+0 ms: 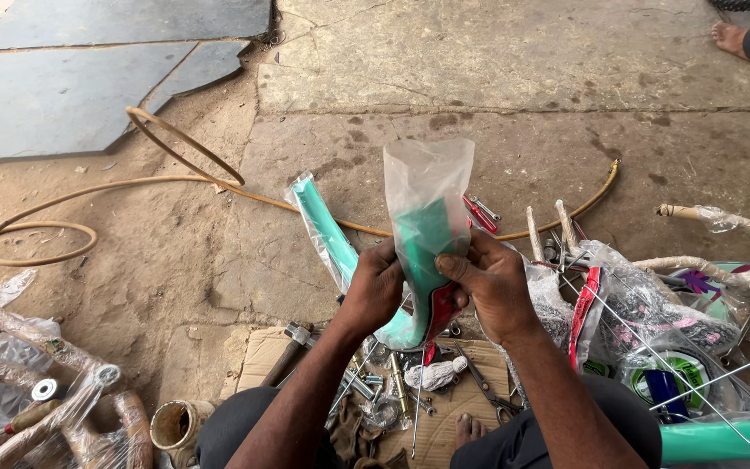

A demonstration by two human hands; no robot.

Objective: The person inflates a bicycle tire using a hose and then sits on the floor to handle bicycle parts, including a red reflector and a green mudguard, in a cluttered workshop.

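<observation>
A teal, curved bicycle mudguard (418, 260) in a clear plastic sleeve (427, 187) is being held upright between both hands, above the person's lap and the stone floor (523, 78). The sleeve is standing loose and empty above the mudguard's top end, and a red patch is showing at the mudguard's lower part, just under the fingers.

The left hand (373, 291) is closing its grip on the mudguard's left edge, fingers curled round the plastic. The right hand (492, 287) is gripping the right edge, thumb pressing on the front of the sleeve. The two hands are sitting just beside each other, with the mudguard between them.

Just left of the grip, a second teal mudguard (327, 230), also wrapped in plastic, is curving up and away behind the left hand. Below the grip, a sheet of cardboard (262, 352) is lying on the floor, carrying pliers (488, 386), bolts and small metal parts. Right of the grip, a heap of plastic-wrapped bicycle parts (653, 321) is lying, with thin metal rods (705, 417) across it. Beyond the grip, a tan hose (88, 187) is looping over the floor. Well left of and below the grip, paper-wrapped frame tubes (36, 347) are lying. Far to the upper right, another person's bare foot (729, 36) is resting on the floor.
</observation>
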